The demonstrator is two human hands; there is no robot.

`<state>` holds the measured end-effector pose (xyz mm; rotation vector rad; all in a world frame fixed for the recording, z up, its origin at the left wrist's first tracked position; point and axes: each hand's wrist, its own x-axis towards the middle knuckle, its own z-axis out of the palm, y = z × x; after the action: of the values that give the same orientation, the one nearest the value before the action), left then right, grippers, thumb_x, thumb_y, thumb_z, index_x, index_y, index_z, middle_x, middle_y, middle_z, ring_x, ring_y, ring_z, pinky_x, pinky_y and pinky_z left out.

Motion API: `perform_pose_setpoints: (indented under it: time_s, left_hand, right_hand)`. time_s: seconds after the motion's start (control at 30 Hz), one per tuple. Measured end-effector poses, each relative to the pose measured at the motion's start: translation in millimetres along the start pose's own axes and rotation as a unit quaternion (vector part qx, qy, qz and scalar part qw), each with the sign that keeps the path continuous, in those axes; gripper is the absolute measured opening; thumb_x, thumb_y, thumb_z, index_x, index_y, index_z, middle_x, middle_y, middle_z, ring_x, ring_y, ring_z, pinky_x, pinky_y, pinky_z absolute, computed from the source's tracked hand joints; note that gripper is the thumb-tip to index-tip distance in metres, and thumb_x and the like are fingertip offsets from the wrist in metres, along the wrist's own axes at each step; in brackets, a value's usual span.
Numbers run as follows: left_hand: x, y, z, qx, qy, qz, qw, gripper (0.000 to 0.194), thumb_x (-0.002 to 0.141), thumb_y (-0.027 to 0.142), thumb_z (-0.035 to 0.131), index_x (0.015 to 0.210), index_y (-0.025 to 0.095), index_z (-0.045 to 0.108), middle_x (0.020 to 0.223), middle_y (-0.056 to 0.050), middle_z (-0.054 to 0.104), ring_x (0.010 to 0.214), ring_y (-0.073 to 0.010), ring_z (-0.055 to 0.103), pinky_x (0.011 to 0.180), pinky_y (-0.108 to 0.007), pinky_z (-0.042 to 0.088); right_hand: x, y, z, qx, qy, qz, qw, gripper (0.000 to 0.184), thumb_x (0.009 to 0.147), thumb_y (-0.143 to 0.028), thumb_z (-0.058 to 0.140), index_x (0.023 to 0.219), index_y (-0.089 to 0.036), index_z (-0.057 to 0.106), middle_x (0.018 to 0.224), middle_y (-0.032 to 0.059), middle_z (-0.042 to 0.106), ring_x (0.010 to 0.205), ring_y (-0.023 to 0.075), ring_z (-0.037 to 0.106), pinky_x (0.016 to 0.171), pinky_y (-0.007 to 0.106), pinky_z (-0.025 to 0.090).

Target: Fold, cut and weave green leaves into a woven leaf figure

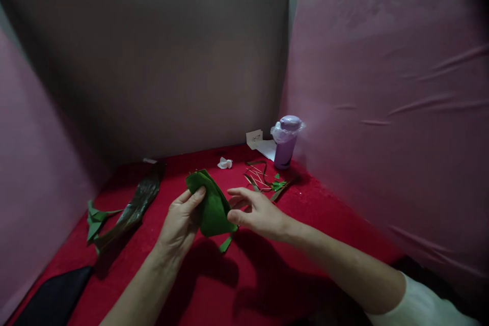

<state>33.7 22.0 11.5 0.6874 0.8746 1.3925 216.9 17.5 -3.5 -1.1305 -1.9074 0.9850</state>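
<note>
Packet of folded, deep-green, leaf-like sheet (216, 214) is held above the red cloth-covered bench (328, 209), its left side pinched between thumb and fingers of the left hand (182, 221). Right hand (263, 214) is at the packet's right edge, thumb and curved fingers apart; contact cannot be told. Beyond it lie thin pale sticks (259, 177), near a purple cylindrical tumbler (284, 153) topped with clear plastic film.

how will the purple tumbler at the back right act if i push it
The purple tumbler may tip if pushed high up, being upright and taller than wide. The loose clear plastic around its top could slip in a grip. Its weight is hard to judge, as its inside is hidden.
</note>
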Motion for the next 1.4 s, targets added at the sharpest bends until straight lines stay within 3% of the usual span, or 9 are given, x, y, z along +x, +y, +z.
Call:
perform_pose_setpoints:
  time_s: [0.07,0.17,0.33,0.6,0.73,1.13,1.4]
  left_hand:
    - [0,-2,-3.2,-0.018,0.007,0.025,0.999,0.029,0.054,0.021,0.082,0.079,0.012,0.071,0.068,-0.004,0.072,0.056,-0.0137,0.065,0.055,-0.021,0.054]
    - [0,-5,-8.3,-0.038,0.014,0.055,0.998,0.028,0.056,0.022,0.081,0.080,0.012,0.072,0.068,-0.005,0.072,0.056,-0.0139,0.065,0.058,-0.022,0.054]
    - [0,-12,-14.5,-0.057,0.031,0.085,0.994,0.025,0.059,0.022,0.080,0.081,0.013,0.073,0.073,-0.004,0.073,0.061,-0.0131,0.065,0.059,-0.021,0.053]
    - [1,-16,-20.1,-0.067,0.040,0.046,0.996,0.027,0.062,0.022,0.078,0.086,0.013,0.072,0.076,-0.005,0.073,0.067,-0.0168,0.067,0.067,-0.027,0.055]
    - [3,-17,-21.2,-0.068,0.033,0.042,0.996,0.025,0.065,0.021,0.076,0.088,0.014,0.071,0.078,-0.005,0.073,0.073,-0.0183,0.068,0.069,-0.027,0.054]
    - [1,-18,-21.0,-0.058,0.024,0.035,0.997,0.021,0.066,0.022,0.076,0.085,0.014,0.072,0.079,-0.005,0.073,0.077,-0.0186,0.068,0.075,-0.029,0.053]
    - [0,-20,-21.8,-0.063,0.016,0.035,0.997,0.020,0.068,0.022,0.075,0.086,0.014,0.071,0.080,-0.005,0.073,0.079,-0.0183,0.067,0.076,-0.028,0.053]
  right_hand:
    - [7,-4,15,0.088,-0.005,0.013,0.996,0.064,0.071,-0.046,0.069,0.125,-0.019,0.046,0.109,0.0098,0.062,0.095,0.0209,0.060,0.079,0.035,0.049]
    - [15,-6,31,0.120,0.007,-0.004,0.993,0.061,0.064,-0.039,0.076,0.116,-0.021,0.051,0.106,0.0076,0.062,0.096,0.0217,0.059,0.081,0.037,0.048]
    - [17,-1,45,0.125,0.027,-0.024,0.991,0.037,0.074,-0.030,0.068,0.107,-0.021,0.054,0.096,0.0039,0.064,0.087,0.0185,0.059,0.077,0.034,0.048]
    - [2,11,46,0.142,0.027,-0.095,0.985,0.042,0.081,-0.028,0.062,0.119,-0.021,0.046,0.109,0.0050,0.059,0.098,0.0183,0.056,0.087,0.032,0.045]
    - [0,12,46,0.126,0.032,-0.091,0.987,0.054,0.075,-0.025,0.068,0.123,-0.021,0.043,0.114,0.0052,0.057,0.102,0.0190,0.055,0.089,0.033,0.044]
    - [0,14,45,0.101,0.073,-0.069,0.990,0.061,0.070,-0.026,0.073,0.124,-0.023,0.045,0.118,0.0059,0.057,0.106,0.0211,0.053,0.093,0.037,0.042]
    - [-2,15,46,0.090,0.088,-0.082,0.989,0.048,0.076,-0.031,0.067,0.118,-0.021,0.048,0.110,0.0064,0.059,0.100,0.0209,0.054,0.089,0.034,0.043]
